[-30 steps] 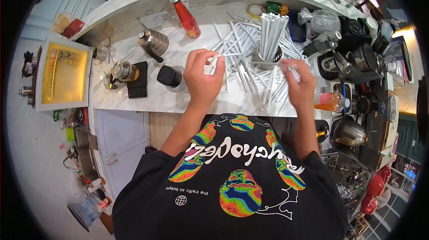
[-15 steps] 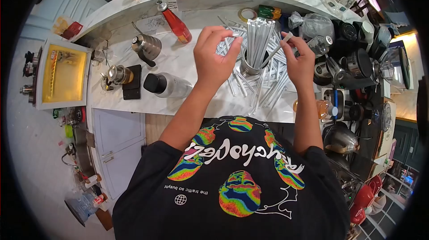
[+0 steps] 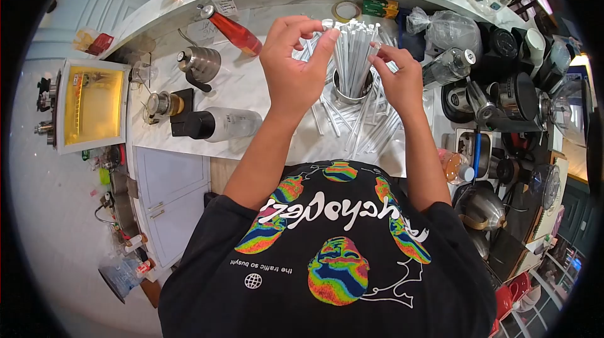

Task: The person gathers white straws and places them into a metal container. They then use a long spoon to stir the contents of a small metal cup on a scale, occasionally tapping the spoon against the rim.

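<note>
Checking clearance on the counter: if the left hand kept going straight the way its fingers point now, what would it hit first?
Most likely the upright bundle of straws in the metal cup: the left hand points its fingertips right at their tops. Depth is hard to judge here.

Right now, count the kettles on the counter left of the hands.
1: a steel gooseneck kettle stands on the counter, left of the left hand, beside the red bottle. Others may be hidden in the clutter.

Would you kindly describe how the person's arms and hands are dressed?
Both hands, the left hand and the right hand, are bare, with no gloves. The forearms are uncovered; short black sleeves of a T-shirt with rainbow graphics and white lettering end above the elbows.
</note>
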Available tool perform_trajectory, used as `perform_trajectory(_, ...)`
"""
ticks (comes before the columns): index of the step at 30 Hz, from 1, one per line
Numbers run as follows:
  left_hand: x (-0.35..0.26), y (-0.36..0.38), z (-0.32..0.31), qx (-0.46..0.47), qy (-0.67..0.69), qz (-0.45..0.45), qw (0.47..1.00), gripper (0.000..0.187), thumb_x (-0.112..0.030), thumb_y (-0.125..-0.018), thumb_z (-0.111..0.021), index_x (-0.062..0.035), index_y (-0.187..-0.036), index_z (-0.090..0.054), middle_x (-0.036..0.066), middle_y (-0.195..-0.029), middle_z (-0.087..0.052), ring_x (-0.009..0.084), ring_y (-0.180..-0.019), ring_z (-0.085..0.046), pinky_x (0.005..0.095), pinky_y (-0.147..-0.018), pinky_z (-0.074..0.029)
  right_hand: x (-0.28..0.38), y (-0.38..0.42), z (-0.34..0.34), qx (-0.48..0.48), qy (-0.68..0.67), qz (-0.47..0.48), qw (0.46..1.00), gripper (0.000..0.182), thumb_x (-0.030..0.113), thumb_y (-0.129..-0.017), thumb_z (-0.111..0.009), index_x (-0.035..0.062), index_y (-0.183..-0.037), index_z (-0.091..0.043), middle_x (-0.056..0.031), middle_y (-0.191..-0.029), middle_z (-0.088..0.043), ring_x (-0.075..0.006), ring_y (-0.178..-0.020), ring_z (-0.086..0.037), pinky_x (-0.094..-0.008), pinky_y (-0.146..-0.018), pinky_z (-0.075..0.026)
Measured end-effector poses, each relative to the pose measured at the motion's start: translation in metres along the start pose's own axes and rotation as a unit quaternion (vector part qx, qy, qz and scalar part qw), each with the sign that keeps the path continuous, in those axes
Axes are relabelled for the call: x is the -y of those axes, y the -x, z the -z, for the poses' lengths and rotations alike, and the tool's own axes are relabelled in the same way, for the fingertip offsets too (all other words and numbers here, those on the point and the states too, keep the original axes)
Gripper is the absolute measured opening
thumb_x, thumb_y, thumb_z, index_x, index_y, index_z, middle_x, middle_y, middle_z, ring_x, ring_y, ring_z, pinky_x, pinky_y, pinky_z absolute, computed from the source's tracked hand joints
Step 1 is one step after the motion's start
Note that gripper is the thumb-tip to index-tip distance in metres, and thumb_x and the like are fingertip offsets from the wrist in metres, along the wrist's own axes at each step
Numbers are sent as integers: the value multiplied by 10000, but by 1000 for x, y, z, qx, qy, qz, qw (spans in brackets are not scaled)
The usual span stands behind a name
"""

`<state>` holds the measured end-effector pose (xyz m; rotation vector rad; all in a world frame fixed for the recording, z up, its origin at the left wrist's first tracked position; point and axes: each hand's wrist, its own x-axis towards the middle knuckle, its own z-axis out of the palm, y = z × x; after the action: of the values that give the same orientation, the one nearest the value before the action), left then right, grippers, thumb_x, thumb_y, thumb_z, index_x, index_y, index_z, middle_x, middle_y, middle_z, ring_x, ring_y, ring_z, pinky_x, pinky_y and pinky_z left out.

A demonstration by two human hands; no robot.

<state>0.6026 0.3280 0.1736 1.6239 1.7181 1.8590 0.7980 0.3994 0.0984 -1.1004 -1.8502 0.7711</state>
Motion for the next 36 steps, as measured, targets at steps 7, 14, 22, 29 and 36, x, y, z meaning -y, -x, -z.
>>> perform_trajectory(7, 19, 19, -19, 37, -25, 46, 998, 168, -130, -865, -854, -49, -977, -759, 47, -1004, -694, 130, -853, -603, 282, -706, -456, -17, -1, -5, 2, -1, 28, 1000, 308, 126, -858, -827, 94, -1164, -807, -109, -908, -778, -251, -829, -709, -368, -791, -548)
perform_trajectory(14, 68, 50, -40, 59, -59, 124, 989, 212, -132, -845, -849, -51, -1027, -777, 86, -1046, -668, 193, -822, -633, 324, -690, -503, -23, 7, -15, -29, 5, 13, 999, 342, 150, -856, -832, 148, -1197, -804, -74, -920, -782, -225, -808, -703, -379, -775, -516)
perform_trajectory(22, 82, 70, -54, -27, -73, 131, 988, 570, -118, -869, -827, -103, -1404, -632, 71, -1189, -623, 150, -909, -623, 303, -765, -492, -41, 18, -30, -28, 158, 108, 981, 465, 152, -845, -854, 110, -1288, -719, -23, -894, -701, -221, -830, -668, -372, -811, -430)
perform_trajectory(29, 96, 74, -44, 99, -93, 126, 983, 608, -146, -852, -835, -109, -1420, -622, 68, -1213, -648, 175, -955, -635, 319, -801, -495, -43, 27, -36, -98, 28, 29, 994, 665, 213, -832, -865, 43, -1421, -608, -121, -1053, -666, -309, -1048, -631, -442, -943, -471)
perform_trajectory(36, 119, 70, -53, 161, -90, 196, 963, 389, -181, -873, -835, -33, -1222, -748, 92, -1044, -753, 174, -903, -679, 320, -752, -510, -55, 23, -47, -16, 45, -18, 999, 424, 166, -872, -825, -21, -1240, -725, -191, -1170, -741, -356, -1143, -653, -434, -1002, -506)
